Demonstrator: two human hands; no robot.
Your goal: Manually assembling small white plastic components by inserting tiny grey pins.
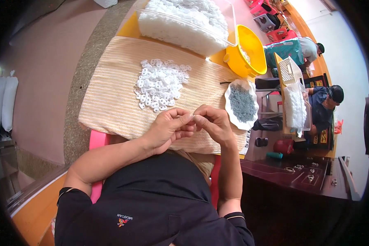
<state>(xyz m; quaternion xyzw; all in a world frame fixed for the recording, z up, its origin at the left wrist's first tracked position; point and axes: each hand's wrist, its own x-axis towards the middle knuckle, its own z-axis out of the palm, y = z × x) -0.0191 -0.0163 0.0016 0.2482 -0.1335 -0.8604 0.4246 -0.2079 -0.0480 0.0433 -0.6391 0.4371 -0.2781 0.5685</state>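
Note:
My left hand [172, 127] and my right hand [215, 125] meet fingertip to fingertip over the near edge of a striped, cream towel [110, 90]. Both are closed in a pinch. Whatever lies between the fingertips is too small and too covered to make out. Beyond my left hand a loose pile of small white plastic pieces with holes [162, 84] is spread on the towel. Close to my right hand stands a white, wavy-rimmed dish [228, 107] holding many tiny grey, translucent bits [242, 104].
A clear bin [184, 46] heaped with white pieces sits at the towel's far edge, beside a yellow bucket [256, 51]. To the right, two people work, one near another white-filled container [295, 106]. A dark red panel [283, 172] lies at lower right.

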